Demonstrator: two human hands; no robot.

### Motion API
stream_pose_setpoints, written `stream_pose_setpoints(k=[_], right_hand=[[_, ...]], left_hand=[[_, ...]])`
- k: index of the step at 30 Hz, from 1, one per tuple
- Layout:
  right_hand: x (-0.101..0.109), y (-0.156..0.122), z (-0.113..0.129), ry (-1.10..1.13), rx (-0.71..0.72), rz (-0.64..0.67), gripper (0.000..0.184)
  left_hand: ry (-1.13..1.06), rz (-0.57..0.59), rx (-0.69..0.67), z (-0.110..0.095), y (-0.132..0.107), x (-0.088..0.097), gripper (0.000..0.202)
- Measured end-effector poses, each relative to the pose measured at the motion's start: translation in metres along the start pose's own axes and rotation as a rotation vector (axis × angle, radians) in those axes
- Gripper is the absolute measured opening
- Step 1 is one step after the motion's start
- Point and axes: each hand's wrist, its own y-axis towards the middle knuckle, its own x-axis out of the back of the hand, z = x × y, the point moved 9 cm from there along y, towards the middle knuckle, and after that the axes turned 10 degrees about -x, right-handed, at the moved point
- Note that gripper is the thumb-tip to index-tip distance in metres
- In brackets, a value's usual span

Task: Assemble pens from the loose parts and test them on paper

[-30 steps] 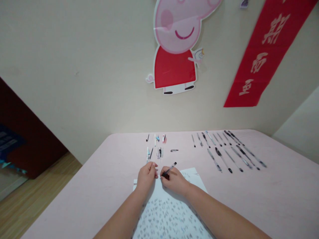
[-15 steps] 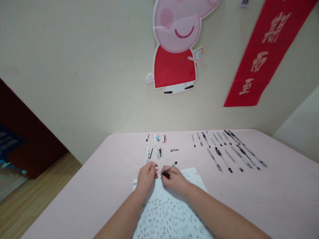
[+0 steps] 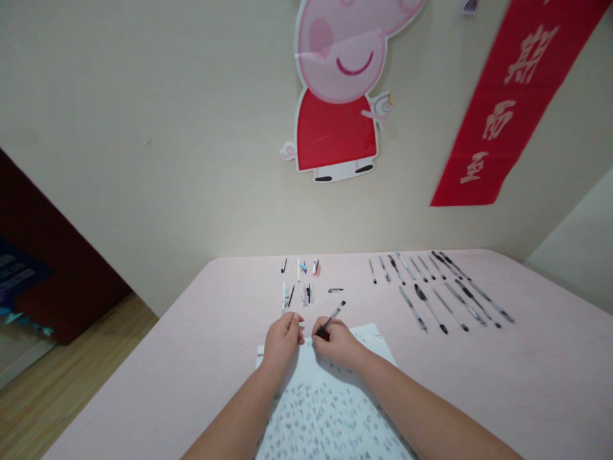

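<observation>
My right hand is closed around a clear-barrelled pen with a black end, tilted up to the right. Its lower tip is hidden by my fingers, close to the top of a sheet of paper. The sheet is covered in rows of small dark marks, blurred beyond reading. On the sheet's upper left edge rests my left hand, fingers loosely curled and holding nothing visible. A small gap separates the two hands.
Several pens lie in two slanted rows to the right on the pink table. Beyond my hands are a short dark pen cap or clip, a clear pen part and a dark thin stick. A wall stands behind the table.
My right hand has shifted slightly right with the pen, which now stands a little steeper. The left hand stays in nearly the same place on the paper.
</observation>
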Motion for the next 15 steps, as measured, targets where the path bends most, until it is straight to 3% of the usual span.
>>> stream_pose_setpoints(k=[10,15], right_hand=[[0.012,0.004,-0.006,0.183,-0.016,-0.092,0.007],[0.011,0.007,-0.015,0.355,-0.035,-0.046,0.032]], left_hand=[[-0.003,0.0,0.001,-0.002,0.0,0.0,0.031],[0.012,0.008,-0.005,-0.002,0.0,0.0,0.032]])
